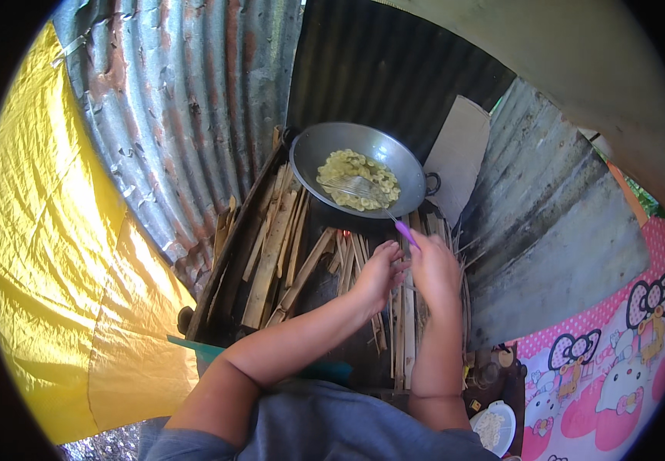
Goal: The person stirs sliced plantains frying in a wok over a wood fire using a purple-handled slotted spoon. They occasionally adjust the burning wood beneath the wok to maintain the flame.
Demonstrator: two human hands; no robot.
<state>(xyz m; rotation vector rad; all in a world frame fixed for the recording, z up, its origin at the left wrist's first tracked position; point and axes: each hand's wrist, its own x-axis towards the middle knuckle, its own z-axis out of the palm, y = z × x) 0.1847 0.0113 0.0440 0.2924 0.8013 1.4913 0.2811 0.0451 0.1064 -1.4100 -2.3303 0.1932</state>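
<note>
A dark metal wok [313, 146] sits over a wood fire, with several pale yellow slices [342, 167] floating in it. A wire skimmer [357, 187] rests among the slices; its purple handle [406, 233] runs back to my right hand [434, 270], which grips it. My left hand [379, 272] is curled close beside the right, fingers touching near the handle; what it holds, if anything, is hidden. Split sticks of firewood [275, 246] lie under and in front of the wok.
Rusty corrugated metal sheets [186, 100] wall the back and right. A yellow tarp [56, 253] hangs at the left. A pink cartoon-print cloth [617, 369] lies at the lower right, beside a small white bowl [494, 426]. A pale board [459, 154] leans behind the wok.
</note>
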